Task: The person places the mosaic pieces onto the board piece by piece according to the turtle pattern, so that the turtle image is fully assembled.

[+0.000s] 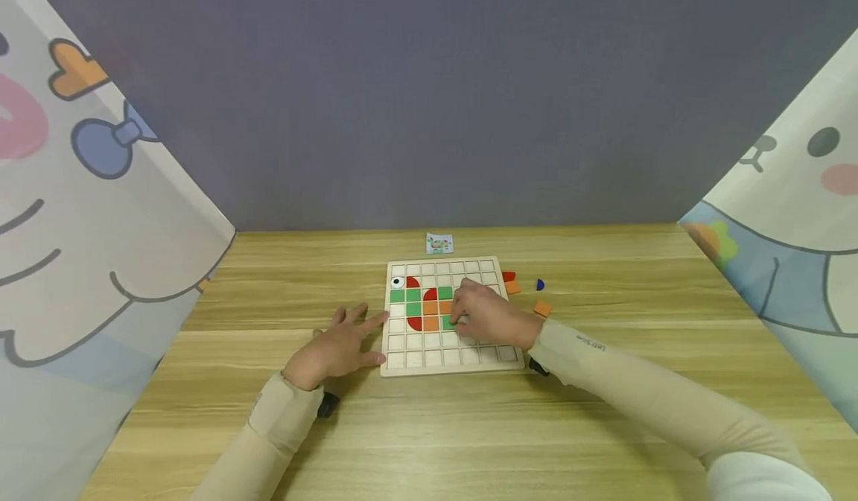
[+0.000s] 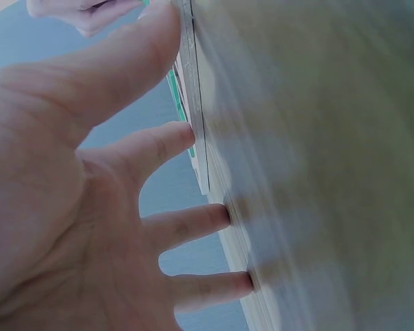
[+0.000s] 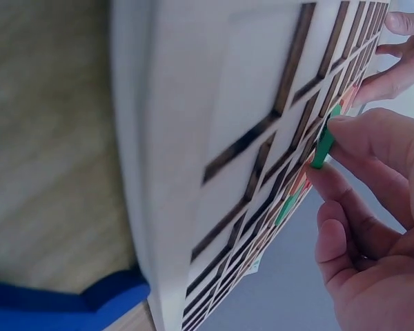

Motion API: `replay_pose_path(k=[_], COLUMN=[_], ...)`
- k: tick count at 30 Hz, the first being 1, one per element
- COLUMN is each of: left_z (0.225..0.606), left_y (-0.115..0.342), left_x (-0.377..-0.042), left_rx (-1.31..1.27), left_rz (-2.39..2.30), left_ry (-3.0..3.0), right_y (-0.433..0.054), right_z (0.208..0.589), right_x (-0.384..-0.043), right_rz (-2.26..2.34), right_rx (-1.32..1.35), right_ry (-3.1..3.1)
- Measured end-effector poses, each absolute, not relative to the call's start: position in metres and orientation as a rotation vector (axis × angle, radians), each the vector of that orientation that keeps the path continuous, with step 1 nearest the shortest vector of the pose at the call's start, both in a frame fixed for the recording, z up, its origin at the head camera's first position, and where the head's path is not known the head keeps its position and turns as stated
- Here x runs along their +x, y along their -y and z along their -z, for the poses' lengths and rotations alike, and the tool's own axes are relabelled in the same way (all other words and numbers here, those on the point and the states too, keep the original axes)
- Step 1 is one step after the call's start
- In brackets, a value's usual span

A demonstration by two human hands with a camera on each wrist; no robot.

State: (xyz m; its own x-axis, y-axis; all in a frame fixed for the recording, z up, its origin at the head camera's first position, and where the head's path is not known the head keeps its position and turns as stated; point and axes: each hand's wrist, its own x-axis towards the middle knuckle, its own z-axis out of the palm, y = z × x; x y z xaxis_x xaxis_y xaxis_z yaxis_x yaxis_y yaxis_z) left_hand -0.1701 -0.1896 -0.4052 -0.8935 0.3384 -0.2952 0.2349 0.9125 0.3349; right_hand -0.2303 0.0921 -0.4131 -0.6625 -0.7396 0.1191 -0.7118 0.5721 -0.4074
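A pale wooden grid board (image 1: 415, 359) lies on the table. Coloured tiles fill part of it: a white eye piece (image 1: 397, 283), red quarter-circles (image 1: 415, 324), orange squares (image 1: 430, 324) and green squares (image 1: 412, 309). Between thumb and fingertip, my right hand (image 1: 489, 313) pinches a green square tile (image 3: 323, 146), tilted over the grid cells right of the orange squares. My left hand (image 1: 338, 348) is spread at the board's left edge. In the left wrist view its thumb and index finger touch that edge, while other fingertips (image 2: 221, 215) rest on the table.
Right of the board lie a red piece (image 1: 509, 275), an orange piece (image 1: 512, 287), a small blue half-round (image 1: 540, 284) and an orange square (image 1: 542, 308). A printed pattern card (image 1: 439, 243) sits behind the board. A grey wall (image 1: 456, 114) rises at the table's back.
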Motion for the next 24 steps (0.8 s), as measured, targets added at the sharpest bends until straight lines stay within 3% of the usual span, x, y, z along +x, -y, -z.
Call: replay_pose_path(k=[17,24], left_z=[0.403,0.403], left_y=[0.189,0.189], left_x=[-0.170,-0.169], left_rx=[0.414,0.410], left_rz=[-0.405,-0.413], left_ry=[-2.720,-2.718], right_y=[-0.088,-0.109], right_z=[0.412,0.409], right_x=[-0.223,-0.225], right_rz=[0.631,0.675], right_rx=[-1.277,-1.267], right_ry=[-2.752,-2.785])
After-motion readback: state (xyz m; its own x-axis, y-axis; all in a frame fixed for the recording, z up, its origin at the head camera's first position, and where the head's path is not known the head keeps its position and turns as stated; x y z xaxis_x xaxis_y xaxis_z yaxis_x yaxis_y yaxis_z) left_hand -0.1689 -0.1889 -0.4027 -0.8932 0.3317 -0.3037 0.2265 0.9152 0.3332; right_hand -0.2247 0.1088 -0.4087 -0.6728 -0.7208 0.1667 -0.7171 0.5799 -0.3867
